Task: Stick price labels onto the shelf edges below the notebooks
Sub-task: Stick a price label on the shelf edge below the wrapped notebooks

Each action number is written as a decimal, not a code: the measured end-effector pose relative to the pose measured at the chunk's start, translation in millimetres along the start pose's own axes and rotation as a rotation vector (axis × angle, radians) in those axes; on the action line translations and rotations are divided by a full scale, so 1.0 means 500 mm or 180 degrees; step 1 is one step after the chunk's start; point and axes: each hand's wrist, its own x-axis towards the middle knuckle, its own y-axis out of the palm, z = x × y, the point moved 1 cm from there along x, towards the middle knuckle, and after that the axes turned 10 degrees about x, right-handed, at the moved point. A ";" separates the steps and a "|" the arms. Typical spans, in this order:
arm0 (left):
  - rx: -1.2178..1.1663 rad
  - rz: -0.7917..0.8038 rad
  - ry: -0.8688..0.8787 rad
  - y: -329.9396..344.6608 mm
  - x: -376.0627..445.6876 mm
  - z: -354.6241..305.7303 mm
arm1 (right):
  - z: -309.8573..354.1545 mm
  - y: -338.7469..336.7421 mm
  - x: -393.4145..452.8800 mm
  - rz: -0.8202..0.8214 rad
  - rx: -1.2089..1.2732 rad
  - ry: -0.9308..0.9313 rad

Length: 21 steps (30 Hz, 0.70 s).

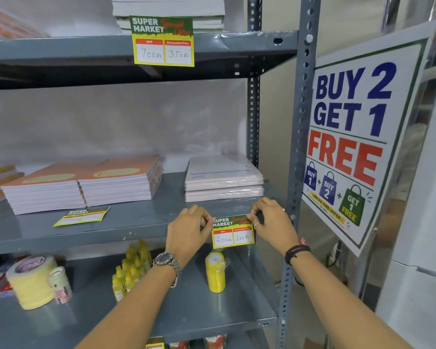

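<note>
Left hand [188, 229] and right hand [271, 220] pinching top corners of price label [233, 233] against middle shelf edge [86, 239], below wrapped notebooks [223, 177]. Second label [82, 216] flat on shelf.

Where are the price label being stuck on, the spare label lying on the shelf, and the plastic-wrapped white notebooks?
price label [233, 233]: head view, on its printed face between the hands.
spare label [82, 216]: head view, middle of its face.
plastic-wrapped white notebooks [222, 172]: head view, top cover of the stack.
</note>
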 end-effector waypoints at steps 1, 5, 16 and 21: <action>0.0040 -0.0022 -0.0026 0.000 0.001 0.000 | 0.000 0.001 -0.002 -0.0043 -0.0005 -0.0016; 0.0217 -0.0143 -0.0148 0.005 0.004 0.004 | 0.005 0.004 -0.015 -0.0281 0.0003 0.0045; -0.0107 0.0316 0.0449 0.056 0.020 -0.025 | 0.013 0.050 -0.013 -0.0571 -0.0133 0.0221; -0.0443 0.0006 0.0410 0.061 0.010 -0.018 | -0.005 0.036 -0.009 -0.0371 0.0011 0.0247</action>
